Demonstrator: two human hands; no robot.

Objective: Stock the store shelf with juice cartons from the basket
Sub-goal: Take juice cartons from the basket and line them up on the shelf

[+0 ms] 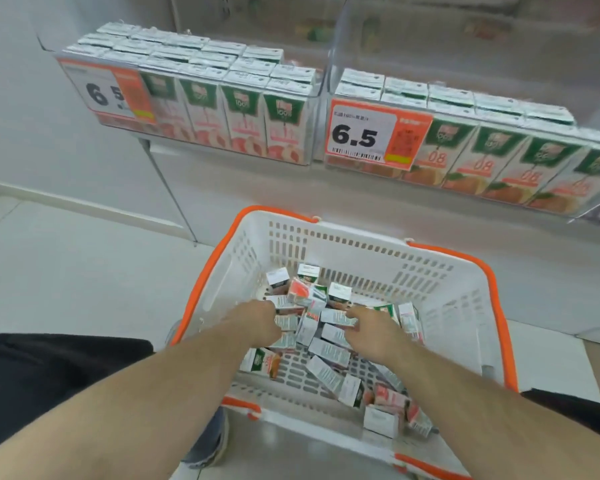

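Note:
A white basket with orange rim (361,251) stands on the floor below the shelf and holds several small juice cartons (329,351) lying loose. Both my arms reach down into it. My left hand (260,323) is among the cartons at the left of the pile, its fingers curled down onto a carton (286,322). My right hand (371,330) lies over the cartons at the middle, fingers bent round a white carton (336,318). The fingertips are hidden, so the grips are unclear. The shelf (222,147) above carries rows of upright cartons.
Two clear-fronted shelf bins hold pink-label cartons (243,123) at left and orange-label cartons (499,161) at right, each with a 6.5 price tag (361,136). A thin metal leg (170,192) slants down left of the basket. My shoe (208,441) is by the basket's near corner.

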